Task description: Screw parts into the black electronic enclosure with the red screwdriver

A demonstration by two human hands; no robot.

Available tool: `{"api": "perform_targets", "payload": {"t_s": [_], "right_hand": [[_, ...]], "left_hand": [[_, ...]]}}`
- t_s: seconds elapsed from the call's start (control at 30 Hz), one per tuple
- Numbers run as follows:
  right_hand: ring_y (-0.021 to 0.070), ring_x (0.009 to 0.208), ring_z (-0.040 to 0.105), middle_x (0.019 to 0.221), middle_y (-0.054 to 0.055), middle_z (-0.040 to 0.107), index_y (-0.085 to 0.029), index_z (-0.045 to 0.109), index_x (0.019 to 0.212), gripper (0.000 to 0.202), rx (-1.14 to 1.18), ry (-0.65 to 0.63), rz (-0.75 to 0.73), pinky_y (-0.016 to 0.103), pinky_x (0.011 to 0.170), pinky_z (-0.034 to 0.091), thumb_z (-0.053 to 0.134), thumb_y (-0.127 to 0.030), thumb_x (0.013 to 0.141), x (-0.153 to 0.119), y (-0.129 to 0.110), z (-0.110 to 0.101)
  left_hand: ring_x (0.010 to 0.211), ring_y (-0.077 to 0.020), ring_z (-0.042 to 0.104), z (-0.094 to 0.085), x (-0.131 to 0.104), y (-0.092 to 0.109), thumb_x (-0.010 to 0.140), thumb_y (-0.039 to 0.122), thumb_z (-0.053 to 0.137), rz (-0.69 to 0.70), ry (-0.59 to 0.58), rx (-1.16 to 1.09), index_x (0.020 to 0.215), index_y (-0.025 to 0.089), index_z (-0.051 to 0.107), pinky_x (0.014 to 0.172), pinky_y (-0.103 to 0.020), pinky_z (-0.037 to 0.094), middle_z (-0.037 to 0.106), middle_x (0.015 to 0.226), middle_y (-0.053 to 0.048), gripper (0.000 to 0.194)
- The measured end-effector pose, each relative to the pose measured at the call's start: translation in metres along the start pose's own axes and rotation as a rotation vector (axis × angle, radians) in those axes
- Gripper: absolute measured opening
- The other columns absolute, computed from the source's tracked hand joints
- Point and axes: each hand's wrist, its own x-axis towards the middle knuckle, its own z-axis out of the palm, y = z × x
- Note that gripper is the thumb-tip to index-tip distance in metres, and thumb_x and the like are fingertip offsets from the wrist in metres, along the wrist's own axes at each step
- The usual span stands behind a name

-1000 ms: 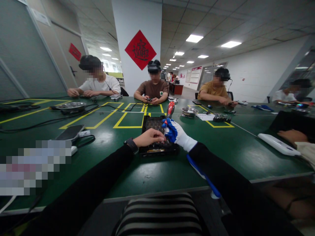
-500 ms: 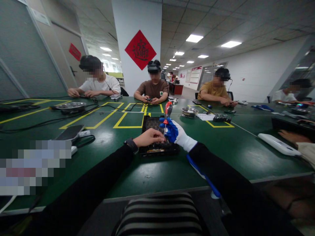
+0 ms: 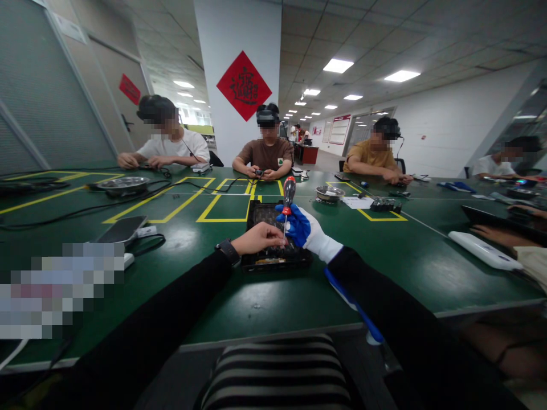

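Note:
A screwdriver (image 3: 289, 191) with a red and dark handle stands nearly upright over a black open case (image 3: 260, 263). My right hand (image 3: 304, 229), in a white and blue glove, is closed on it at the lower handle and shaft. My left hand (image 3: 260, 238) is bare, with a dark watch on the wrist. Its fingers pinch together beside the lower shaft, above the case; what lies between them is too small to make out. An amber-coloured strip (image 3: 271, 261) shows along the case's near edge. The screwdriver's tip meets the case's inside near my left fingertips.
A phone (image 3: 123, 230) and cables lie left on the green table (image 3: 205, 319). Metal bowls (image 3: 330, 194) and dark parts (image 3: 386, 204) sit farther back. At right is a white device (image 3: 482, 250) near another person's hand. Several people wearing headsets sit around the table.
The screwdriver's handle has turned and leans slightly more to the left, showing a darker side. My hands stay almost in place. At right, a dark panel near another person's hand has shifted.

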Motion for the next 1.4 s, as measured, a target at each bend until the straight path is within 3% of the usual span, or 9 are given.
{"api": "perform_targets", "payload": {"t_s": [0.17, 0.3, 0.47, 0.57, 0.73, 1.0, 1.17, 1.27, 1.4], "right_hand": [[0.0064, 0.049, 0.052, 0.073, -0.002, 0.064, -0.02, 0.054, 0.088, 0.014, -0.056, 0.076, -0.121, 0.017, 0.043, 0.039, 0.056, -0.032, 0.082, 0.003, 0.007, -0.001], [0.0058, 0.045, 0.048, 0.062, -0.005, 0.06, -0.02, 0.051, 0.084, 0.016, -0.047, 0.11, -0.149, 0.016, 0.041, 0.036, 0.061, -0.03, 0.078, 0.003, 0.006, 0.001], [0.0067, 0.045, 0.048, 0.064, -0.001, 0.061, -0.017, 0.055, 0.098, 0.029, 0.014, 0.03, -0.029, 0.017, 0.039, 0.036, 0.044, -0.041, 0.088, -0.002, -0.002, 0.005], [0.0062, 0.046, 0.049, 0.066, -0.001, 0.061, -0.016, 0.056, 0.102, 0.029, 0.016, 0.022, -0.016, 0.016, 0.041, 0.037, 0.041, -0.037, 0.09, -0.004, -0.003, 0.006], [0.0067, 0.052, 0.052, 0.067, -0.003, 0.06, -0.019, 0.055, 0.087, 0.013, -0.031, 0.121, -0.126, 0.016, 0.041, 0.036, 0.058, -0.029, 0.08, 0.0, 0.004, 0.003], [0.0038, 0.041, 0.04, 0.06, -0.006, 0.057, -0.02, 0.048, 0.079, 0.025, -0.013, 0.052, -0.163, 0.015, 0.036, 0.028, 0.068, -0.033, 0.071, 0.003, 0.004, -0.003], [0.004, 0.043, 0.043, 0.066, -0.004, 0.061, -0.019, 0.053, 0.082, 0.023, -0.081, 0.085, -0.28, 0.016, 0.039, 0.034, 0.066, -0.034, 0.072, 0.0, -0.007, 0.005], [0.0041, 0.048, 0.047, 0.077, -0.003, 0.064, -0.021, 0.054, 0.091, 0.026, -0.092, 0.092, -0.307, 0.016, 0.045, 0.04, 0.066, -0.034, 0.072, -0.003, -0.013, 0.011], [0.0039, 0.053, 0.05, 0.079, -0.003, 0.064, -0.021, 0.056, 0.095, 0.03, -0.133, 0.086, -0.369, 0.015, 0.049, 0.042, 0.067, -0.034, 0.071, -0.004, -0.018, 0.015]], "left_hand": [[0.076, -0.0151, 0.06, 0.0, 0.0, 0.0, 0.078, 0.037, 0.058, 0.021, -0.004, 0.02, 0.087, 0.009, 0.069, 0.074, -0.025, 0.046, 0.069, 0.086, -0.009, 0.031], [0.075, -0.0144, 0.06, 0.0, 0.0, 0.002, 0.079, 0.035, 0.057, 0.014, -0.006, 0.017, 0.088, 0.009, 0.069, 0.072, -0.024, 0.046, 0.069, 0.085, -0.008, 0.031], [0.071, -0.0134, 0.059, 0.0, 0.0, -0.001, 0.078, 0.037, 0.057, -0.003, 0.011, 0.006, 0.088, 0.009, 0.069, 0.068, -0.023, 0.045, 0.069, 0.082, -0.008, 0.032], [0.069, -0.013, 0.059, 0.0, 0.0, -0.004, 0.078, 0.038, 0.057, -0.009, 0.011, -0.016, 0.088, 0.008, 0.069, 0.067, -0.023, 0.045, 0.069, 0.08, -0.008, 0.033], [0.07, -0.0121, 0.058, 0.0, 0.0, -0.002, 0.079, 0.036, 0.057, 0.011, -0.002, -0.021, 0.089, 0.008, 0.069, 0.067, -0.021, 0.044, 0.069, 0.081, -0.007, 0.031], [0.071, -0.013, 0.059, 0.0, 0.0, 0.0, 0.079, 0.04, 0.056, 0.004, 0.015, -0.019, 0.09, 0.009, 0.068, 0.069, -0.023, 0.045, 0.069, 0.083, -0.007, 0.035], [0.077, -0.0145, 0.059, 0.001, 0.0, 0.007, 0.081, 0.043, 0.052, 0.014, 0.116, 0.006, 0.088, 0.01, 0.064, 0.073, -0.025, 0.044, 0.067, 0.084, -0.006, 0.036], [0.076, -0.013, 0.055, 0.006, 0.001, 0.026, 0.088, 0.043, 0.038, 0.037, 0.237, 0.079, 0.092, 0.014, 0.058, 0.073, -0.024, 0.042, 0.063, 0.085, -0.004, 0.035], [0.068, -0.0126, 0.05, 0.008, 0.001, 0.047, 0.092, 0.04, 0.027, 0.04, 0.49, 0.319, 0.081, 0.016, 0.052, 0.069, -0.024, 0.038, 0.055, 0.074, -0.001, 0.036]]}}
